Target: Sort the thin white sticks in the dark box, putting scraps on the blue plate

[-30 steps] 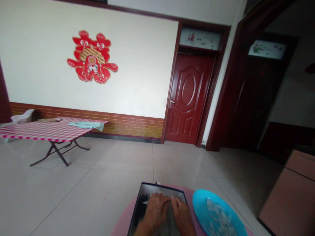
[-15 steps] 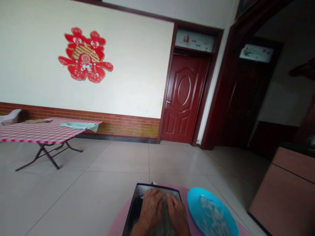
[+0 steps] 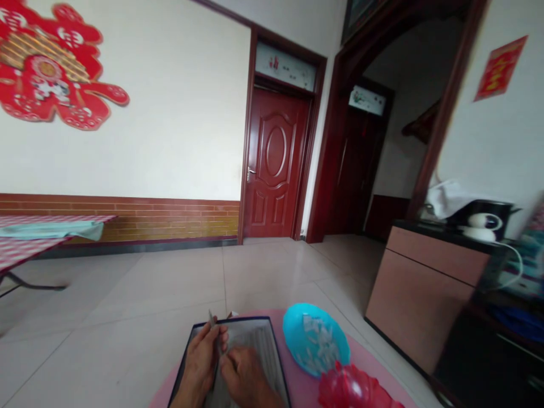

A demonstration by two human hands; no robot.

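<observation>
My left hand [image 3: 200,358] is closed around a thin grey strip [image 3: 211,318], whose tip sticks up past the fingers. My right hand [image 3: 247,374] is curled beside it, thumb and forefinger pinched at the strip's lower end. Both hands are over a shallow box [image 3: 272,347] with a dark blue rim and a pale inside. Long greyish strips [image 3: 266,345] lie lengthwise in the box, partly hidden by the hands. Right of the box stands a bright blue plastic bowl [image 3: 293,334] with many small, clear-looking whitish pieces [image 3: 321,343] in it.
Box and bowl rest on a round pink surface [image 3: 278,320]. A shiny red plastic object [image 3: 351,388] lies at its front right. Beyond are a tiled floor [image 3: 178,289], a checked-cloth table [image 3: 25,249] at left, a brownish cabinet [image 3: 419,277] at right and a closed red door [image 3: 278,164].
The view has swung right, bringing in the cabinet top and red plastic object. My hands, earlier side by side on strips in the box, now hold one strip raised, left hand higher.
</observation>
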